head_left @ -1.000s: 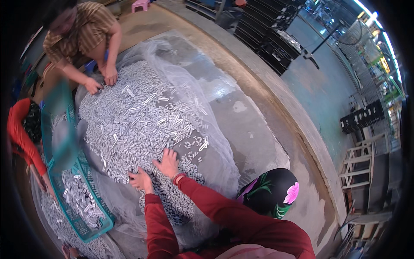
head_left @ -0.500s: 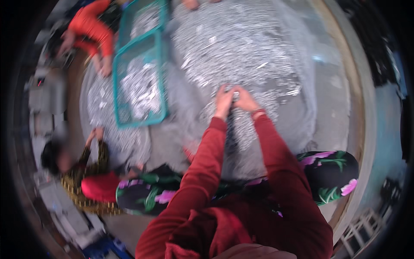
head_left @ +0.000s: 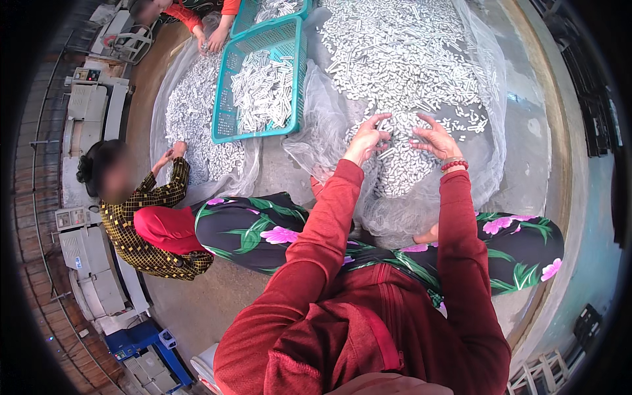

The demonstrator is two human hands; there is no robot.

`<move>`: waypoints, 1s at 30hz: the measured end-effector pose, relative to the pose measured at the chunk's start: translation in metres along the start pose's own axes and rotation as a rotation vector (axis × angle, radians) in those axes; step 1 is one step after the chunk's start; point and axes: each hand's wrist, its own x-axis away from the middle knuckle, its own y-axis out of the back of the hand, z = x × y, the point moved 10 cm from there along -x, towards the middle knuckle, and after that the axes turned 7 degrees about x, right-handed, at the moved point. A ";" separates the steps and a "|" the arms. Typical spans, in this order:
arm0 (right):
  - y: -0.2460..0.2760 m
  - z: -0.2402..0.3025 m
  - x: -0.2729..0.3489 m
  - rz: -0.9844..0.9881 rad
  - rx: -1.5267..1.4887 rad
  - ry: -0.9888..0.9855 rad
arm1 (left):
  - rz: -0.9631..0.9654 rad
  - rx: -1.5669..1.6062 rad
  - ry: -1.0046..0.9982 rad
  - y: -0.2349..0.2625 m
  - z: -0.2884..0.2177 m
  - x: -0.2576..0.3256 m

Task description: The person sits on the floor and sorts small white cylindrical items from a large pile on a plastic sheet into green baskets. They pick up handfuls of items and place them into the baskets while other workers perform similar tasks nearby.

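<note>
Many small silver-white cylindrical pieces [head_left: 405,168] lie in a loose pile between my knees and join a wide spread of longer and shorter ones farther off. My left hand [head_left: 368,139] is over the left side of this pile, fingers apart and slightly curled, with nothing seen in it. Opposite it, my right hand [head_left: 436,139], with a red bead bracelet [head_left: 455,164] at the wrist, has its fingers spread and bent inward. A gap separates the two hands, and pieces show below and between them. Whether the fingertips touch the pieces I cannot tell.
A turquoise basket [head_left: 301,85] of longer white pieces stands left of the spread, another behind it. Thin translucent sheeting [head_left: 322,108] lies under and around the pieces. Two co-workers handle a second pile [head_left: 204,99] at left. Grey machines [head_left: 85,108] line the left side.
My hands were together over the pile and have moved apart, with the fingers opening. The whole view has shifted, and the co-worker in orange sleeves now reaches to the left pile.
</note>
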 end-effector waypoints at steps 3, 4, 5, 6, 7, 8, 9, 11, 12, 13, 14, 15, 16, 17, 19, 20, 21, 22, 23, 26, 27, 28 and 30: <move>0.008 -0.010 -0.002 0.005 0.064 -0.022 | -0.056 -0.060 0.002 -0.007 0.003 -0.004; 0.012 -0.016 -0.002 -0.037 0.047 -0.044 | -0.074 -0.077 0.013 -0.010 0.004 -0.005; 0.016 -0.021 -0.001 -0.079 0.028 -0.063 | -0.040 -0.073 -0.003 -0.016 0.006 -0.010; 0.020 -0.026 -0.001 -0.121 0.008 -0.081 | -0.015 -0.036 0.014 -0.019 0.011 -0.016; 0.028 -0.037 -0.008 -0.145 -0.047 -0.093 | 0.010 0.001 0.030 -0.022 0.015 -0.021; 0.027 -0.033 -0.005 -0.156 -0.013 -0.093 | 0.032 0.040 0.048 -0.026 0.016 -0.024; 0.026 -0.030 -0.003 -0.167 0.020 -0.091 | 0.063 0.095 0.016 -0.031 0.013 -0.026; 0.025 -0.024 0.002 -0.174 0.028 -0.085 | 0.043 0.170 -0.009 -0.039 0.009 -0.028; 0.025 -0.019 0.003 -0.164 0.020 -0.072 | 0.035 0.208 -0.021 -0.045 0.004 -0.028; 0.026 -0.013 0.004 -0.153 0.012 -0.060 | 0.074 0.166 -0.055 -0.054 -0.003 -0.027; 0.024 -0.007 0.004 -0.135 0.012 -0.048 | 0.097 0.084 -0.001 -0.057 0.002 -0.030; 0.028 -0.006 0.001 -0.151 0.025 -0.064 | 0.118 0.002 0.051 -0.057 0.011 -0.036; 0.028 -0.007 0.002 -0.160 -0.012 -0.060 | 0.138 -0.079 0.104 -0.056 0.021 -0.040; 0.032 -0.007 0.001 -0.175 -0.053 -0.049 | 0.118 -0.150 0.092 -0.056 0.021 -0.042; 0.035 -0.014 -0.004 -0.131 -0.137 -0.062 | 0.141 -0.073 0.093 -0.061 0.027 -0.040; 0.026 -0.013 -0.005 -0.058 -0.204 -0.032 | 0.162 0.000 0.096 -0.064 0.026 -0.033; 0.022 -0.009 -0.002 0.001 -0.279 0.026 | 0.179 -0.020 0.097 -0.063 0.028 -0.034; 0.020 -0.004 0.001 0.061 -0.353 0.084 | 0.174 -0.046 0.082 -0.063 0.025 -0.034; 0.015 0.001 0.005 0.119 -0.417 0.092 | 0.166 -0.072 0.068 -0.063 0.021 -0.032; 0.006 0.011 0.016 0.223 -0.538 0.096 | 0.019 -0.463 -0.116 -0.054 -0.003 -0.029; -0.002 0.011 0.019 0.225 -0.523 0.084 | -0.055 -0.640 -0.319 -0.036 -0.003 -0.041; -0.006 0.012 0.022 0.217 -0.513 0.074 | -0.120 -0.820 -0.516 -0.029 -0.007 -0.042; 0.007 0.007 0.029 0.061 -0.363 0.061 | -0.099 -0.768 -0.414 -0.033 0.000 -0.042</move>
